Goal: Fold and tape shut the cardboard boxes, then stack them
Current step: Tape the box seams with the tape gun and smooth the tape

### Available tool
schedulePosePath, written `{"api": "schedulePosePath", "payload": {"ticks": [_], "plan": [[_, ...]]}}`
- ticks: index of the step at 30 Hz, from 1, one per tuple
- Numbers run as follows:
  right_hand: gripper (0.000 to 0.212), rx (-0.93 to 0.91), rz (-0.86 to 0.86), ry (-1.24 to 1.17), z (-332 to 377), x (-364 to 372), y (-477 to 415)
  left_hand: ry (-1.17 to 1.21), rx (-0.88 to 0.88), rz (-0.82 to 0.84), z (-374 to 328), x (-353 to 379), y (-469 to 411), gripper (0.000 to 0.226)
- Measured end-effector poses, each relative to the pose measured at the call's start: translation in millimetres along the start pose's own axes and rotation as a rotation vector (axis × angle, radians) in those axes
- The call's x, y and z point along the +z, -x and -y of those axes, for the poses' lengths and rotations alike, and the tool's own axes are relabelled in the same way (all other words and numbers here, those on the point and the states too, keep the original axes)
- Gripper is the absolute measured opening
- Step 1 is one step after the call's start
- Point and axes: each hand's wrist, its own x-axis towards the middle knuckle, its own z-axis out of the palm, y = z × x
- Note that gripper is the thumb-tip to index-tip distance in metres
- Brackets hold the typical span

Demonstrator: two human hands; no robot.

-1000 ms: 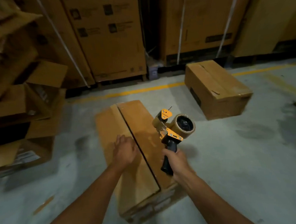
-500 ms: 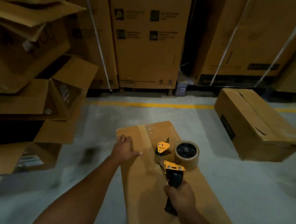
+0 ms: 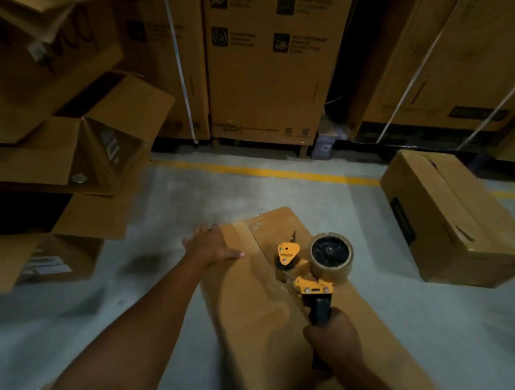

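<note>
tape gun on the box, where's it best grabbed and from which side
Take the tape gun by its dark handle, coming from the near end, as the right hand grips it. The handle juts back toward the person, clear of the tape roll and the blade at the far end.

A: State of the left hand (image 3: pixel 212 248)?
B: Arm stretched forward, palm down, fingers straight, flat on the long brown cardboard box (image 3: pixel 257 303).
A: And the right hand (image 3: pixel 331 339)?
B: Nearer the body, fingers curled round the orange tape dispenser's black handle (image 3: pixel 320 308).
</note>
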Motion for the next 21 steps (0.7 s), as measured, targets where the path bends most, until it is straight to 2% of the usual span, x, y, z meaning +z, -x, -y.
{"api": "schedulePosePath", "payload": {"ticks": [4, 8, 14, 18, 20, 21], "plan": [[0.022, -0.084, -0.010, 0.150, -14, -45, -18, -0.032, -0.164, 0.012, 5, 24, 57, 0.129], [0.030, -0.175, 0.031, 0.287, -31, -81, -13, -0.083, -0.252, 0.094, 3, 62, 127, 0.141], [0.027, -0.273, 0.117, 0.314, -74, -81, 38, -0.102, -0.294, 0.085, -3, 102, 246, 0.132], [0.030, -0.349, 0.147, 0.297, -95, -79, 85, -0.024, -0.311, 0.097, 2, 121, 310, 0.125], [0.034, -0.386, 0.154, 0.258, -102, -80, 109, -0.013, -0.280, 0.060, 5, 122, 335, 0.113], [0.036, -0.403, 0.155, 0.221, -106, -80, 122, 0.001, -0.220, -0.026, 5, 119, 350, 0.101]]}}
